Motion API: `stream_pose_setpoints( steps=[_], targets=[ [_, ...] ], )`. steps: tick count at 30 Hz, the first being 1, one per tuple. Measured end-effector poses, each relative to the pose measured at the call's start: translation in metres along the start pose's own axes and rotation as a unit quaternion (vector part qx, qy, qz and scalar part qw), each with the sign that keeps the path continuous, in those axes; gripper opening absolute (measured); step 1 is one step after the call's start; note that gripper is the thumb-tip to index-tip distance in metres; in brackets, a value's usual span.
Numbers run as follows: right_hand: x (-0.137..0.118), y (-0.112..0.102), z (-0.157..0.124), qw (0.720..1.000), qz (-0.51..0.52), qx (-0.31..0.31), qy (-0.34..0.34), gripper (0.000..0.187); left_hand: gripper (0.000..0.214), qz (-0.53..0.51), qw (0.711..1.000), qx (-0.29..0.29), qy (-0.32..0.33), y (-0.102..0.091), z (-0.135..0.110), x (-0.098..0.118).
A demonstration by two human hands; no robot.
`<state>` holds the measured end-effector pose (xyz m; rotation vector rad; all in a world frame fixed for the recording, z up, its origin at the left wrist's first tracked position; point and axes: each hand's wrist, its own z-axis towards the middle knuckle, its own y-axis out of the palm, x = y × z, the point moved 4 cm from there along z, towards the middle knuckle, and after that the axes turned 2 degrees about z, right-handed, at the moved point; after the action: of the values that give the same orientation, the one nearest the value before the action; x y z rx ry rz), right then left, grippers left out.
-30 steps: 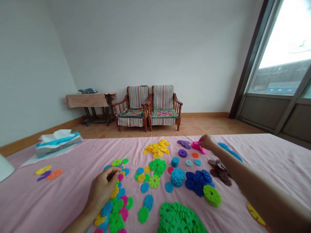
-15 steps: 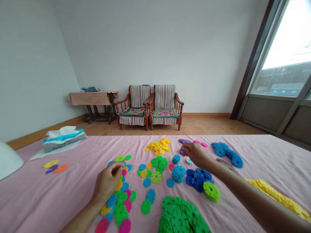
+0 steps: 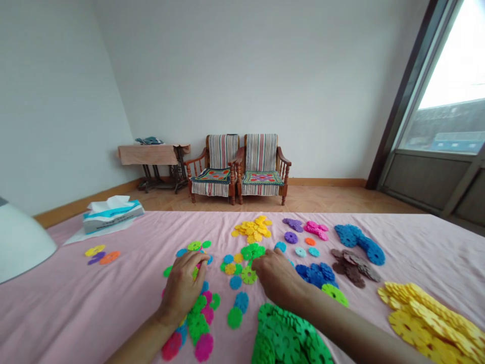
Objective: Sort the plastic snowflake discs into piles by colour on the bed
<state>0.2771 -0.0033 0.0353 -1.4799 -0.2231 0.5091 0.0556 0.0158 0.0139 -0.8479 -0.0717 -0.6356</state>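
Colourful plastic snowflake discs lie sorted in piles on a pink cloth [image 3: 125,298]. My left hand [image 3: 184,288] rests palm down on a mixed pile of discs [image 3: 197,318], its fingers curled over green and pink pieces. My right hand [image 3: 276,278] reaches across the middle, its fingers bent down beside a light-green disc [image 3: 249,275] and the small green cluster [image 3: 253,251]. What the fingertips hold, if anything, is hidden. A large green pile [image 3: 288,338] lies under my right forearm.
Sorted piles lie beyond: yellow [image 3: 253,228], purple [image 3: 291,225], pink [image 3: 316,230], blue [image 3: 359,240], brown [image 3: 354,265], dark blue [image 3: 316,273], and a big yellow heap [image 3: 432,323] at right. A tissue box [image 3: 112,213] sits far left, a white object [image 3: 18,242] at the left edge.
My right hand has drawn back from the far pink pile to the middle of the cloth, near the green discs. My left hand slid slightly forward over the mixed pile. The view shifted right.
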Motion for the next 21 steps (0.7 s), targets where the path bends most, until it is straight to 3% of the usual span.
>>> stream_pose_setpoints(
  steps=[4, 9, 14, 17, 21],
  targets=[
    [-0.012, 0.007, -0.004, 1.000, 0.013, -0.006, 0.003, 0.018, 0.021, 0.000, 1.000, 0.007, 0.002, 0.000, 0.000, 0.001],
    [-0.026, -0.001, -0.017, 0.997, 0.077, -0.005, -0.026, 0.025, 0.020, -0.008, 1.000, 0.004, -0.006, 0.000, 0.000, -0.001],
    [-0.006, -0.008, -0.049, 0.965, 0.235, 0.111, 0.025, 0.028, 0.020, -0.034, 0.999, -0.010, -0.018, 0.000, 0.002, 0.001],
    [0.016, 0.003, -0.080, 0.946, 0.265, 0.164, 0.093, 0.026, 0.019, -0.066, 0.995, -0.071, 0.002, 0.002, 0.003, 0.020],
    [0.031, 0.019, -0.115, 0.932, 0.272, 0.207, 0.122, 0.027, 0.016, -0.113, 0.969, -0.202, 0.090, 0.008, -0.002, 0.064]
  ],
)
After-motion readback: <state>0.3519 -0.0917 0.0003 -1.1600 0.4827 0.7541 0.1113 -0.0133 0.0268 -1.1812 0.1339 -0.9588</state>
